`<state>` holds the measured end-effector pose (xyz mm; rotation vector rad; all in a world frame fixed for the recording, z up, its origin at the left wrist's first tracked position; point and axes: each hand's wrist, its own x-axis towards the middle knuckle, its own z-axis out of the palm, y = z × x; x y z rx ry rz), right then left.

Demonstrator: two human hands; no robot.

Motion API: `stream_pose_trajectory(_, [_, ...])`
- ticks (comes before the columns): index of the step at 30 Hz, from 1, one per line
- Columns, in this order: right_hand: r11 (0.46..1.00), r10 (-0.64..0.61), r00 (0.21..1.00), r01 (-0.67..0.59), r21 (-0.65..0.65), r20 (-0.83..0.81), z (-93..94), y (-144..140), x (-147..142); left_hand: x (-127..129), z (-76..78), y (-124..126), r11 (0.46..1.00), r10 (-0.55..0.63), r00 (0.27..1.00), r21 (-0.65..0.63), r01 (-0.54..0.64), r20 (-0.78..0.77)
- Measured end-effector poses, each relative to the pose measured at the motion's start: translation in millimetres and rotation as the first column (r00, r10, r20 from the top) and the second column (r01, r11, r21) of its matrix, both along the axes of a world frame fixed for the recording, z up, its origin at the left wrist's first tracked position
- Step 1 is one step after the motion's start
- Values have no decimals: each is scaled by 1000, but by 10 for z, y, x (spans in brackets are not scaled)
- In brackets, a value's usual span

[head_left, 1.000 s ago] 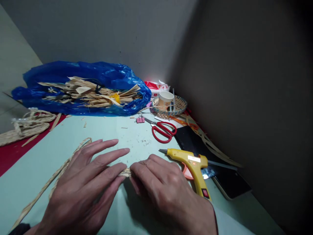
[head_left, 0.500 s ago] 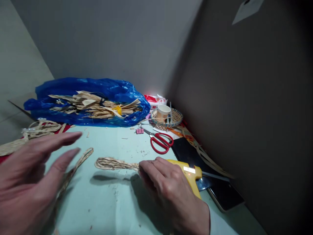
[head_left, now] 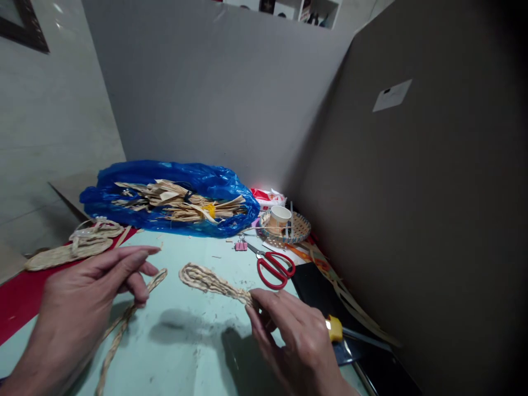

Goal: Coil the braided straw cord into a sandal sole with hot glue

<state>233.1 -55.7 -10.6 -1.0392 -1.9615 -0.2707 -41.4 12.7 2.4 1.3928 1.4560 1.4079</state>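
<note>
Straw-coloured braided cord coil (head_left: 208,279), lifted just above the pale green counter (head_left: 193,352) at centre frame, is pinched at one end by your right hand (head_left: 295,341) while your left hand (head_left: 88,294), fingers loose and holding nothing, hovers beside the loose straw braid (head_left: 124,324), so the floppy coil could unwind or sag.

A: Desk (head_left: 193,352), pale green top; a red cloth (head_left: 20,300) covers its left edge. Contents?

B: Back: blue plastic bag (head_left: 165,176) of dry strips. Left, on the red: a flat woven bundle (head_left: 66,253). Centre: coiled braid (head_left: 210,280) and a long loose braid (head_left: 124,324) beside it.

A: Right side?

B: Red scissors (head_left: 274,269), pink binder clip (head_left: 241,246), woven tray (head_left: 303,228) bearing a paper cup (head_left: 279,217), a dark tablet (head_left: 322,280), yellow glue gun (head_left: 335,329) partly hidden
</note>
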Motion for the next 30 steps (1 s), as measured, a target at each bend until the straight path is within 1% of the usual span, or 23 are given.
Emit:
stream_pose_trajectory(1, [1000, 4, 1000, -4, 16, -5, 0, -1, 5, 107, 34, -42, 995, -53, 995, -78, 59, 83])
stream_pose_trajectory(2, [999, 5, 1000, -4, 32, -8, -2, -2, 8, 210, 55, -84, 986, -103, 985, -119, 120, 137])
stream_pose_trajectory(3, [999, 2, 1000, -2, 46, -6, -4, -4, 10, 307, 63, -126, 969, -162, 971, -156, 190, 176])
stream_pose_trajectory(5, [998, -12, 1000, 12, 67, 8, -11, -8, 7, 477, 57, -214, 919, -278, 928, -212, 332, 248])
stream_pose_trajectory(6, [997, -19, 1000, 17, 73, 18, -15, -11, 1, 547, 49, -258, 889, -305, 896, -240, 389, 322])
stream_pose_trajectory(7, [997, -24, 999, 22, 78, 29, -19, -14, -7, 607, 44, -300, 847, -319, 845, -271, 458, 430])
stream_pose_trajectory(8, [996, -28, 999, 24, 82, 39, -22, -19, -17, 658, 41, -337, 824, -312, 801, -275, 496, 510])
stream_pose_trajectory(10, [996, -35, 998, 30, 89, 61, -27, -30, -41, 735, 43, -390, 793, -315, 737, -261, 551, 598])
stream_pose_trajectory(11, [995, -38, 997, 31, 93, 71, -28, -36, -52, 762, 43, -403, 788, -325, 729, -254, 561, 602])
stream_pose_trajectory(13, [994, -41, 995, 32, 100, 87, -28, -45, -67, 795, 30, -407, 791, -327, 745, -262, 552, 582])
stream_pose_trajectory(15, [994, -41, 995, 32, 103, 86, -21, -47, -65, 793, 1, -388, 802, -300, 780, -298, 518, 549])
stream_pose_trajectory(17, [993, -44, 997, 36, 108, 71, -6, -40, -48, 744, -26, -347, 817, -267, 823, -335, 469, 502])
stream_pose_trajectory(19, [992, -54, 997, 47, 120, 54, 13, -31, -27, 637, -26, -277, 843, -235, 857, -342, 415, 459])
stream_pose_trajectory(21, [990, -61, 997, 54, 134, 48, 27, -25, -15, 487, 9, -178, 894, -172, 870, -297, 335, 462])
stream_pose_trajectory(23, [989, -57, 997, 50, 138, 44, 28, -26, -17, 334, 63, -78, 954, -78, 872, -216, 205, 484])
stream_pose_trajectory(25, [991, -36, 999, 32, 126, 33, 13, -28, -29, 232, 116, -16, 981, -31, 862, -151, 124, 506])
stream_pose_trajectory(26, [993, -22, 999, 19, 116, 24, 3, -28, -35, 211, 136, -8, 986, -33, 858, -126, 113, 512])
stream_pose_trajectory(28, [995, 9, 1000, -9, 94, 1, -18, -26, -47, 224, 160, -39, 984, -75, 854, -99, 146, 514])
stream_pose_trajectory(30, [996, 35, 999, -33, 79, -20, -29, -22, -54, 281, 164, -113, 965, -180, 838, -72, 252, 516])
